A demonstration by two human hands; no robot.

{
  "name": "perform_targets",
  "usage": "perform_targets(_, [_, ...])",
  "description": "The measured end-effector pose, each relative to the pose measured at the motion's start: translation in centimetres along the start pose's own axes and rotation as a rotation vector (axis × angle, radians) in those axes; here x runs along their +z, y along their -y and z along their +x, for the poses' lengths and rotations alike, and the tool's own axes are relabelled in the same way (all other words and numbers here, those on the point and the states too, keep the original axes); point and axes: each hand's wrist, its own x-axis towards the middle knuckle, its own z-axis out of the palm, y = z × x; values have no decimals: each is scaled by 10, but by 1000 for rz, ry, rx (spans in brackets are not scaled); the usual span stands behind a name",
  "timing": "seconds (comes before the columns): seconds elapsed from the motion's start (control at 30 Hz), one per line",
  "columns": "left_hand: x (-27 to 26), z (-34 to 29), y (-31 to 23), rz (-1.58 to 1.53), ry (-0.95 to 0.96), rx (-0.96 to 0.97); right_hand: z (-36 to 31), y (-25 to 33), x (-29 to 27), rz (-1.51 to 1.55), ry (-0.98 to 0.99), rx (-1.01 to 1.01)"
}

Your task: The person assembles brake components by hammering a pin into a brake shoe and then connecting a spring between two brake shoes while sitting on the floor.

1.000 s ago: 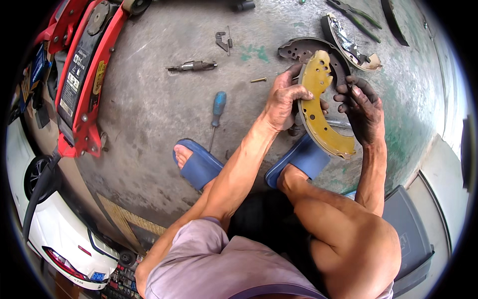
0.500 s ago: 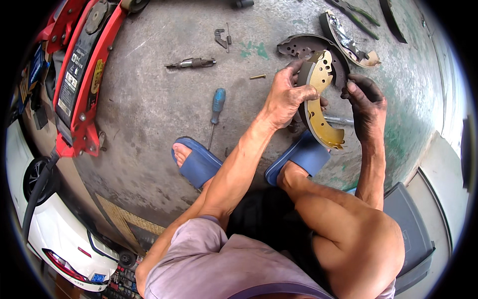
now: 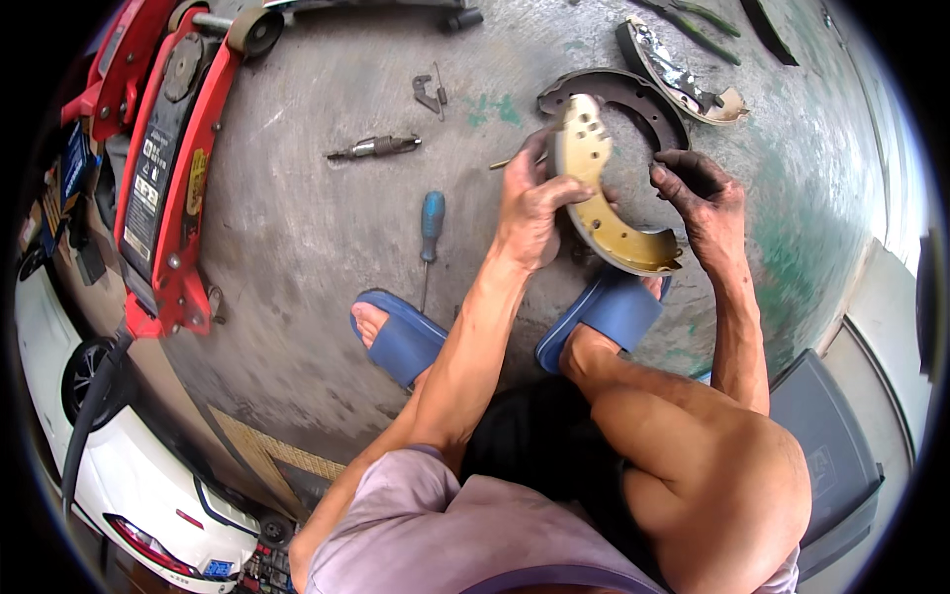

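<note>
My left hand (image 3: 527, 206) is closed round a curved, gold-coloured brake shoe (image 3: 586, 150), thumb on its flat face and fingers behind it. Several holes show in the shoe's web; it is held tilted above the floor. To its right, my right hand (image 3: 711, 203) has thumb and forefinger pinched together, apart from the shoe. Whatever is between those fingertips is too small and dark to tell. Beyond both hands a dark, curved brake shoe (image 3: 648, 99) lies on the floor. Behind that rests another shoe (image 3: 681, 74) with metal parts attached.
A blue-handled screwdriver (image 3: 431, 220), a threaded adjuster (image 3: 381, 147), a small lever (image 3: 426, 96) with a spring and a brass-coloured pin (image 3: 499, 164) lie on the concrete. Pliers (image 3: 705, 36) are at the far right. On the left stands a red floor jack (image 3: 198, 213); blue slippers (image 3: 401, 339) are below.
My left hand has moved left with the brake shoe, turning its flat face more toward me. The right hand has shifted slightly left, and a wider gap separates it from the shoe.
</note>
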Motion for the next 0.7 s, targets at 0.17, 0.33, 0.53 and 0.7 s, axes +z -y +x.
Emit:
perform_targets(0.17, [-17, -18, -18, 15, -133, 34, 26, -30, -19, -50, -47, 0])
perform_targets(0.33, [-30, -23, -23, -140, -188, 91, 44, -31, -22, -205, -162, -104])
perform_targets(0.53, [-41, -14, -3, -451, -96, 128, 43, -25, -9, 127, -1, -58])
perform_targets(0.7, [-36, 10, 22, -800, 383, 50, 29, -16, 1, 393, 66, 58])
